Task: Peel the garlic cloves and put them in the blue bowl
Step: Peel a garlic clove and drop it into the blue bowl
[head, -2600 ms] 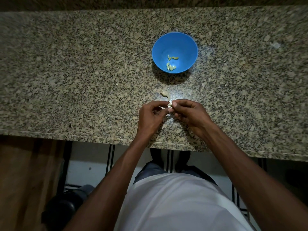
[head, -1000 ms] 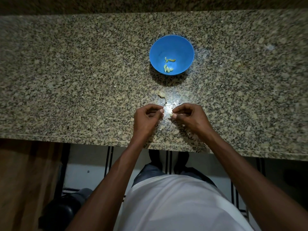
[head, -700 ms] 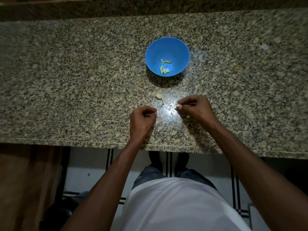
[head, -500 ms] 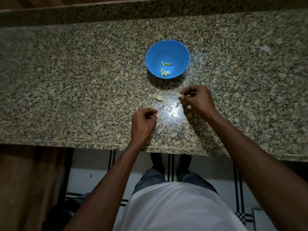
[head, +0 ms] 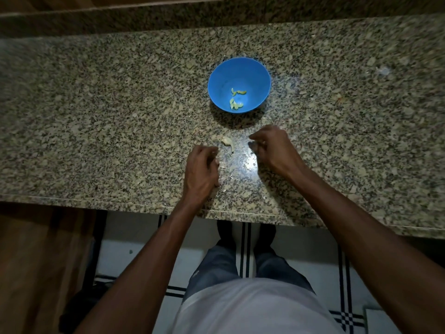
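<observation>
The blue bowl (head: 260,75) stands on the granite counter (head: 96,116) and holds several peeled garlic cloves (head: 237,102). A pale unpeeled garlic piece (head: 227,142) lies on the counter just in front of the bowl, between my hands. My left hand (head: 201,169) is to its near left, fingers curled, with a small pale scrap of garlic skin (head: 221,165) at the fingertips. My right hand (head: 271,148) hovers to the right of the piece, slightly blurred. Its fingers are curled inward and hide whatever they pinch.
The counter's front edge (head: 144,207) runs just below my wrists. Small bits of skin lie scattered around the bright spot (head: 249,163) between my hands. A pale scrap (head: 382,71) lies far right. A raised granite ledge (head: 216,13) backs the counter.
My hands pulled apart from the clove they worked on together. The right hand rose toward the bowl with a pale piece pinched, then shifted slightly back left. The bowl's contents look unchanged.
</observation>
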{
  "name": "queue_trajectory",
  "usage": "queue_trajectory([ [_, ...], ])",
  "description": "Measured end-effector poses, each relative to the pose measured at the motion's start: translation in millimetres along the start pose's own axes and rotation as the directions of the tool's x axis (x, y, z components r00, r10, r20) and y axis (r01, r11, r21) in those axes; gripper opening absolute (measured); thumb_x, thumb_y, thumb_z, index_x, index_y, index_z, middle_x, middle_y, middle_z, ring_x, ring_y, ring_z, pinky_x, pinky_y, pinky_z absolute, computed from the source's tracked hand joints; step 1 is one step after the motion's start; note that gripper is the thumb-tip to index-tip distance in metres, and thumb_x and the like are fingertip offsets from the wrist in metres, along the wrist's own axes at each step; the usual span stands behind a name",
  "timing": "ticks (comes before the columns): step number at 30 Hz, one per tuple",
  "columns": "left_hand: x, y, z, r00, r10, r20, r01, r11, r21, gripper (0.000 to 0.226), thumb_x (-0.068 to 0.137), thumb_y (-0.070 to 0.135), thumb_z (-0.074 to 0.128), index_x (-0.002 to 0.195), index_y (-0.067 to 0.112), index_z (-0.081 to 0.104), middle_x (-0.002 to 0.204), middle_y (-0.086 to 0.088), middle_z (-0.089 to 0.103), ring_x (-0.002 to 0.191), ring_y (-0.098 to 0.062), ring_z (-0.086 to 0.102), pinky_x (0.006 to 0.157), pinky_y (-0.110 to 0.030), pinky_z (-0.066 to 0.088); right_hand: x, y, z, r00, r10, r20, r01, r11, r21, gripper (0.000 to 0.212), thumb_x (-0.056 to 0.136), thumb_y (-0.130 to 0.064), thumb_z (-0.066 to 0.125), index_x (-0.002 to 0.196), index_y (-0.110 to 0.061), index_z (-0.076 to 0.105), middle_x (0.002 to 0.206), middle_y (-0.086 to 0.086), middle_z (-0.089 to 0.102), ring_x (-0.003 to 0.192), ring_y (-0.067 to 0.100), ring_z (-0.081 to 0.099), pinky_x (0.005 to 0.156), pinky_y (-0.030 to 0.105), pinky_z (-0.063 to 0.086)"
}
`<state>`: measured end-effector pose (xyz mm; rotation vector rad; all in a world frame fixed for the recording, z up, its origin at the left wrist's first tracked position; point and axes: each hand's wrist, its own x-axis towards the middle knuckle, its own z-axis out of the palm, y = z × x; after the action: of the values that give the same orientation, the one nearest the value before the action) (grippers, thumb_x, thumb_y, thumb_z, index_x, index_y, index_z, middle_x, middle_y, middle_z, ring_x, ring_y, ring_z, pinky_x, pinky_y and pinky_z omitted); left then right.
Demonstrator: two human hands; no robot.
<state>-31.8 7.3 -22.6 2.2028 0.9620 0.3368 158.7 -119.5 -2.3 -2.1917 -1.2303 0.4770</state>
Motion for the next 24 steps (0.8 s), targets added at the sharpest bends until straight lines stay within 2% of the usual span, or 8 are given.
queue_trajectory([
  [3, 8.2, 2.4, 4.9, 0.993, 0.082, 0.083, -0.094, 0.984, 0.150, 0.039, 0.097, 0.000, 0.058, 0.134, 0.011, 0.064, 0.132, -0.007, 0.053, 0.125, -0.022, 0.046, 0.101, -0.030, 0.047, -1.2, -7.2, 17.6, 0.991, -0.049, 0.121, 0.066, 0.988, -0.140, 0.012, 0.086, 0.007, 0.067, 0.094, -0.001, 0.070, 0.108, 0.019, 0.060, 0.096, 0.036, 0.056, 0.077, 0.047, 0.055],
  [5, 7.8, -0.6, 6.3, 0.980, 0.140, 0.141, -0.169, 0.959, 0.228, 0.042, 0.094, -0.005, 0.058, 0.132, 0.010, 0.065, 0.134, -0.008, 0.053, 0.124, -0.026, 0.044, 0.100, -0.039, 0.050, -14.2, -13.5, 26.2, 0.991, -0.019, 0.132, 0.037, 0.990, -0.137, 0.022, 0.088, 0.007, 0.062, 0.108, -0.003, 0.066, 0.120, 0.017, 0.052, 0.108, 0.035, 0.050, 0.087, 0.044, 0.052],
  [9, -18.7, -15.9, 4.1, 0.939, 0.233, 0.255, -0.278, 0.948, 0.156, 0.042, 0.091, -0.010, 0.060, 0.126, 0.012, 0.070, 0.127, -0.004, 0.056, 0.117, -0.019, 0.045, 0.098, -0.037, 0.051, -53.2, -22.0, 40.3, 0.971, 0.026, 0.237, -0.011, 0.998, -0.067, 0.034, 0.090, 0.010, 0.058, 0.121, -0.001, 0.067, 0.126, 0.019, 0.052, 0.116, 0.036, 0.051, 0.093, 0.040, 0.046],
  [13, -23.1, -28.0, -7.8, 0.965, 0.215, 0.152, -0.225, 0.973, 0.049, 0.033, 0.092, -0.009, 0.056, 0.112, 0.010, 0.074, 0.114, -0.001, 0.061, 0.107, -0.012, 0.050, 0.091, -0.033, 0.051, -69.6, -29.4, 35.7, 0.994, 0.111, -0.013, -0.111, 0.994, 0.019, 0.020, 0.095, 0.007, 0.062, 0.107, -0.001, 0.077, 0.112, 0.013, 0.065, 0.100, 0.024, 0.060, 0.085, 0.034, 0.052],
  [16, -9.8, -24.9, -17.5, 0.970, 0.215, 0.118, -0.224, 0.972, 0.075, 0.036, 0.093, -0.009, 0.054, 0.120, 0.009, 0.070, 0.120, -0.005, 0.061, 0.111, -0.019, 0.050, 0.093, -0.034, 0.048, -60.1, -28.5, 37.9, 0.963, 0.201, -0.182, -0.210, 0.977, -0.031, 0.015, 0.096, 0.005, 0.063, 0.099, 0.001, 0.077, 0.104, 0.016, 0.064, 0.094, 0.028, 0.060, 0.080, 0.034, 0.051],
  [20, -4.4, -14.6, -12.4, 0.910, 0.256, 0.325, -0.320, 0.934, 0.161, 0.062, 0.085, -0.013, 0.057, 0.142, 0.010, 0.058, 0.143, -0.011, 0.051, 0.127, -0.030, 0.040, 0.101, -0.039, 0.043, -57.7, -46.7, 61.8, 0.971, 0.204, -0.122, -0.220, 0.965, -0.141, 0.014, 0.098, 0.002, 0.059, 0.108, -0.001, 0.069, 0.116, 0.019, 0.057, 0.105, 0.038, 0.055, 0.085, 0.049, 0.055],
  [22, -9.4, -16.4, -8.0, 0.877, 0.294, 0.380, -0.370, 0.917, 0.145, 0.054, 0.087, -0.012, 0.060, 0.135, 0.012, 0.064, 0.139, -0.007, 0.052, 0.125, -0.028, 0.040, 0.100, -0.040, 0.047, -64.8, -60.1, 69.5, 0.988, 0.139, -0.070, -0.148, 0.979, -0.140, 0.010, 0.098, -0.002, 0.062, 0.103, -0.005, 0.070, 0.110, 0.015, 0.056, 0.099, 0.034, 0.055, 0.077, 0.046, 0.055],
  [24, -15.9, -26.2, -9.7, 0.884, 0.327, 0.334, -0.369, 0.927, 0.069, 0.042, 0.091, -0.011, 0.060, 0.126, 0.011, 0.069, 0.129, -0.005, 0.056, 0.122, -0.026, 0.043, 0.100, -0.040, 0.049, -72.4, -68.0, 66.8, 0.990, 0.121, -0.066, -0.127, 0.987, -0.099, 0.011, 0.093, 0.000, 0.068, 0.094, -0.004, 0.078, 0.098, 0.012, 0.063, 0.089, 0.029, 0.061, 0.070, 0.039, 0.053],
])
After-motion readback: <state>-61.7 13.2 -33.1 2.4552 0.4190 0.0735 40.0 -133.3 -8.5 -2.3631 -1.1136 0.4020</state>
